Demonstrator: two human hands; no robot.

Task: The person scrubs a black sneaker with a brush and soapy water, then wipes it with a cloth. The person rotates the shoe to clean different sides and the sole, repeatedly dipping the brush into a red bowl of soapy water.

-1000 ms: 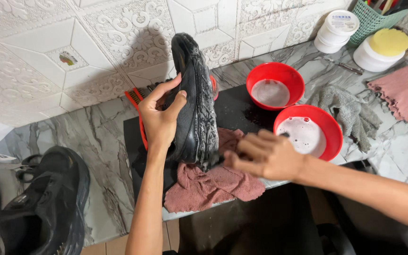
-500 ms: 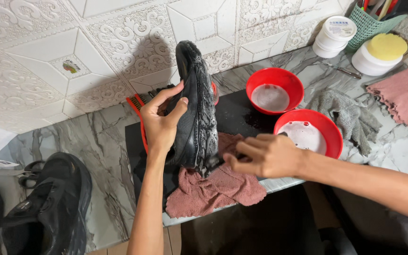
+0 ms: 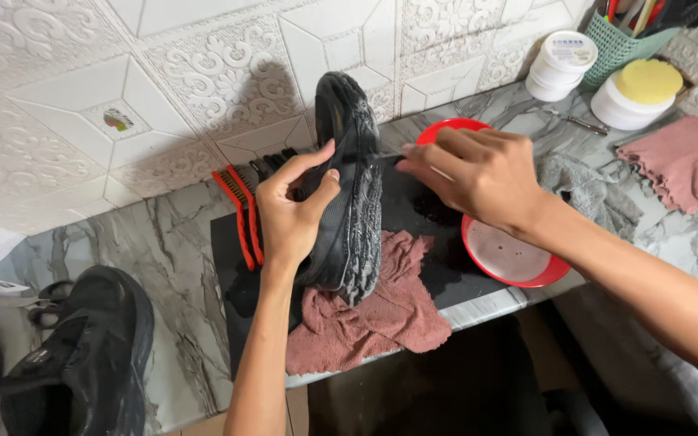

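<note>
Left hand [image 3: 292, 214] grips a black shoe [image 3: 347, 182] standing on its heel on a crumpled pink cloth [image 3: 373, 315] on the marble counter [image 3: 163, 266]. At three o'clock, the right hand [image 3: 478, 173] curls loosely beside its rubbery sole; whether it holds anything is unclear. Below it, a red bowl [image 3: 519, 262].

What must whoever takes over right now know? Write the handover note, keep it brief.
Left hand: grips the black shoe upright, its toe end resting on the pink cloth on the black mat.
Right hand: at the shoe's sole side, fingers bent; whether it holds anything cannot be told.
Nearby: red bowl with pale liquid at the mat's right edge, red brush left of the shoe.
Done: the sole shows grey smears, possibly suds.
Left: the second black shoe lies at the far left of the counter, no hand on it.
</note>
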